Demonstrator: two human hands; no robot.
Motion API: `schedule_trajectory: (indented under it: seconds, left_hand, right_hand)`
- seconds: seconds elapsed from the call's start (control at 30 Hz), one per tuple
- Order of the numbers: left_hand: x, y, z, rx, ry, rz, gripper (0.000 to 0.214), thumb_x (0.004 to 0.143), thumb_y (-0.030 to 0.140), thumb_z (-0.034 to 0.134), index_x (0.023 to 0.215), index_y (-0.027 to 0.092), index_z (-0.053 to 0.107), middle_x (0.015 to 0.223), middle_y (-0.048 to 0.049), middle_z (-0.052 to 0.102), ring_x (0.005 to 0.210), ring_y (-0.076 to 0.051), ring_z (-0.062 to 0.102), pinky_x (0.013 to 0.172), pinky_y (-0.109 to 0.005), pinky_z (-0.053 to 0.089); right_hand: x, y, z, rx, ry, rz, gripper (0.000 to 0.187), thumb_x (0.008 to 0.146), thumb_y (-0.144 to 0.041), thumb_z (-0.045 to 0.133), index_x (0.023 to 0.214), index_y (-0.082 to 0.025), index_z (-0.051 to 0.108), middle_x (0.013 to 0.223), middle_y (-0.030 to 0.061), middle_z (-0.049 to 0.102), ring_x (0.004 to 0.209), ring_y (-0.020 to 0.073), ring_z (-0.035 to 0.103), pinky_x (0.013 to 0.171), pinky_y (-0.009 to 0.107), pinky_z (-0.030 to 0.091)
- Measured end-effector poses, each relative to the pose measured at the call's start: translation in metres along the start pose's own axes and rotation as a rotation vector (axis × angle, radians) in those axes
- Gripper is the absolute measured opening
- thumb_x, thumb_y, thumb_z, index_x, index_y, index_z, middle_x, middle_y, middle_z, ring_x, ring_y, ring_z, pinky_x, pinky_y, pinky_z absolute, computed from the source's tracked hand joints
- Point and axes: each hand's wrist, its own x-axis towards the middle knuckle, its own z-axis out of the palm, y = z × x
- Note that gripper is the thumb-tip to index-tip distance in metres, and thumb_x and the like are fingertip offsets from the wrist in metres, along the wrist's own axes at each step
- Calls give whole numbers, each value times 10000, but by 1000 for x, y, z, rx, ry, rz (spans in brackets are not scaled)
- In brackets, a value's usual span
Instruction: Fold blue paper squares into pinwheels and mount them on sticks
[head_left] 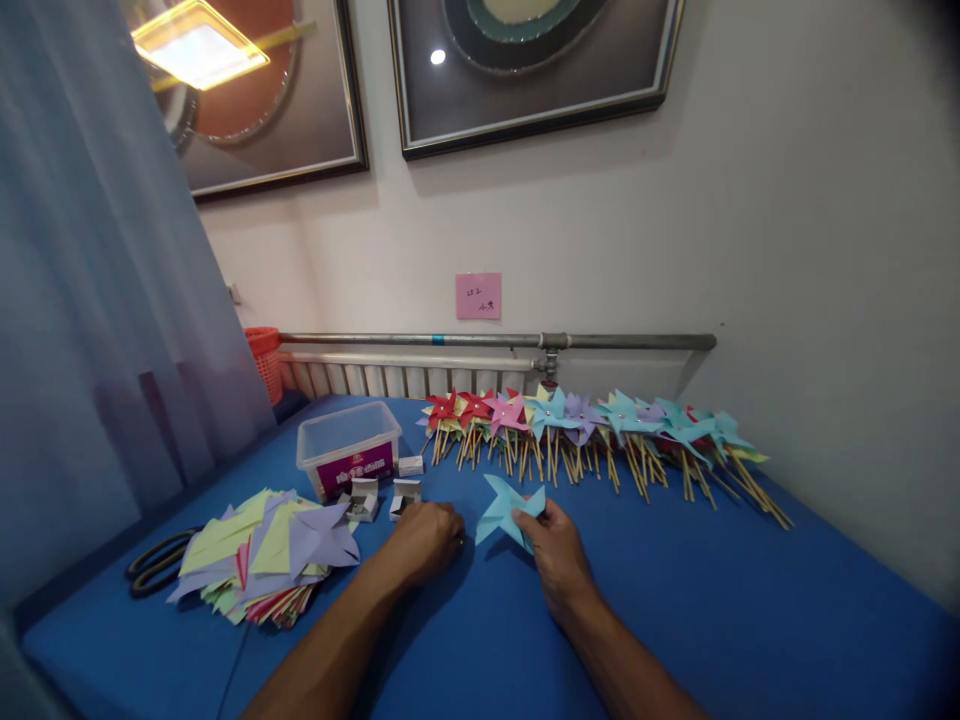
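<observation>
A light blue paper pinwheel (pixel 504 512) is pinched at its right side between the thumb and fingers of my right hand (pixel 559 555), held above the blue table. No stick shows on it. To its left, my left hand (pixel 427 540) is closed, its fingers curled; whatever they hold is hidden or too small to name. Just behind that hand stands a small open white box (pixel 406 492), with another open box (pixel 364 500) to its left. A loose pile of cut paper pieces (pixel 262 550), purple, yellow, green and red, lies further left.
Black-handled scissors (pixel 159 562) lie partly under the paper pile. A clear plastic tub (pixel 349 450) with a purple label stands behind the boxes, near a small closed box (pixel 411 466). Finished pinwheels on sticks (pixel 551 412) line the back of the blue table (pixel 712 620), below a radiator pipe (pixel 487 341).
</observation>
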Motion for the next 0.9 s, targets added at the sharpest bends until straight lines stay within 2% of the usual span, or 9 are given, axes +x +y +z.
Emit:
schedule_trajectory:
  seconds: [0.43, 0.67, 0.8, 0.9]
  left_hand:
    - [4, 2, 8, 33, 2, -81, 286, 934, 211, 486, 973, 167, 766, 1037, -141, 742, 944, -261, 691, 829, -337, 459]
    - [3, 1, 9, 26, 0, -30, 258, 915, 204, 493, 977, 174, 741, 1055, -151, 749, 977, -273, 700, 857, -355, 461]
    - [3, -2, 8, -38, 5, -51, 205, 871, 182, 540, 922, 175, 738, 1033, -133, 753, 968, -257, 692, 845, -336, 451]
    - [5, -9, 6, -251, 100, -137, 175, 853, 163, 552, 862, 171, 727, 925, -89, 744, 891, -211, 665, 793, -300, 445]
  right_hand:
    - [-2, -5, 2, 19, 1, 26, 334, 562, -363, 830, 839, -222, 709, 738, 2, 748, 679, 211, 667, 674, 308, 506]
    - [-1, -4, 1, 7, -2, 37, 349, 566, -369, 833, 858, -223, 711, 769, 8, 765, 704, 223, 689, 687, 315, 522]
    - [-1, -4, 1, 5, 5, 36, 345, 567, -367, 838, 854, -225, 712, 763, 8, 765, 716, 231, 703, 699, 319, 534]
    - [-2, -5, 0, -12, 3, 26, 339, 582, -376, 835, 860, -224, 713, 766, 9, 765, 710, 229, 699, 691, 318, 531]
